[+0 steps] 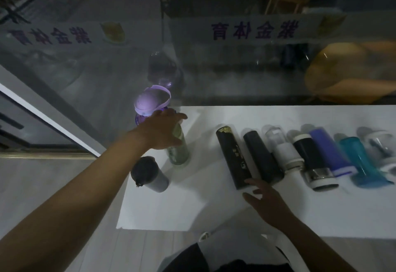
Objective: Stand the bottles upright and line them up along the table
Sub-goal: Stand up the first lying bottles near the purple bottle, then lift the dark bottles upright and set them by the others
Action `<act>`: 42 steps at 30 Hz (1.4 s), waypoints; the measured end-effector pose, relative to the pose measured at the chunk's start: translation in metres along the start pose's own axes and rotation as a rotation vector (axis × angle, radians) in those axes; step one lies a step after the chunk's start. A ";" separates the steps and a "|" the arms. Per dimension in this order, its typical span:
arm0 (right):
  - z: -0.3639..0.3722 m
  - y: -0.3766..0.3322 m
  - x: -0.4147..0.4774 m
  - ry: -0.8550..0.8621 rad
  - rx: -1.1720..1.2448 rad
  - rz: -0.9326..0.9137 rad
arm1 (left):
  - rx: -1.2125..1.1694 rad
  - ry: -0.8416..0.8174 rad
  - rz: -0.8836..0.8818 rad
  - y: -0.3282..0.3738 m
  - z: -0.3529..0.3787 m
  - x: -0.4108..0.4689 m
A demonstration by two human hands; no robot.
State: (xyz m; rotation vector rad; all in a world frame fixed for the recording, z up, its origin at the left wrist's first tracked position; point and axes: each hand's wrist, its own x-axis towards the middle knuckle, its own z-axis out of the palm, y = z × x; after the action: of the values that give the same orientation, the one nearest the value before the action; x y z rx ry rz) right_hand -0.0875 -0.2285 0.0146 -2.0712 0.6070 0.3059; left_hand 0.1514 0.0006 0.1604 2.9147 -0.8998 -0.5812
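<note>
Three bottles stand upright at the left end of the white table [162, 211]: a purple-lidded bottle [150, 104] at the back, a clear greenish bottle [179, 154] in the middle, and a dark-lidded grey bottle [150, 175] at the front. My left hand [162, 130] hovers over the greenish bottle's top with fingers spread. Several bottles lie on their sides in a row to the right, beginning with a black bottle with gold markings [233, 158] and a dark one [262, 158]. My right hand [265, 201] is open, its fingertips touching the near end of the black bottle.
Lying further right are a white bottle [282, 151], a black-and-steel one [312, 160], a blue one [330, 151], a teal one [357, 162] and a clear one [379, 149]. A glass wall with lettering [255, 29] runs behind the table. The table's left edge drops to the floor.
</note>
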 end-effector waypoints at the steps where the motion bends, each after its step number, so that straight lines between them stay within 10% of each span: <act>1: 0.001 0.000 0.000 0.018 -0.011 0.004 | 0.003 0.091 0.014 0.003 0.005 -0.003; 6: 0.007 -0.004 0.010 0.075 -0.057 0.025 | -0.443 0.558 0.211 0.049 0.070 -0.038; 18: 0.050 -0.002 0.056 0.242 -0.059 0.157 | -0.285 -0.043 -0.222 0.044 0.285 -0.072; 34: -0.013 -0.057 0.052 0.386 -0.196 -0.128 | -0.258 -0.152 -0.274 0.048 0.292 -0.069; 42: -0.037 -0.137 0.054 0.186 -0.317 -0.255 | -0.236 -0.189 -0.279 0.049 0.289 -0.069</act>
State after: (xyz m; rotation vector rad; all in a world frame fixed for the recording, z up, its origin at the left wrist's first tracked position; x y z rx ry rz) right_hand 0.0301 -0.2137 0.1096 -2.4727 0.4154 0.0639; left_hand -0.0319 0.0193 -0.0772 2.8177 -0.3998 -0.9230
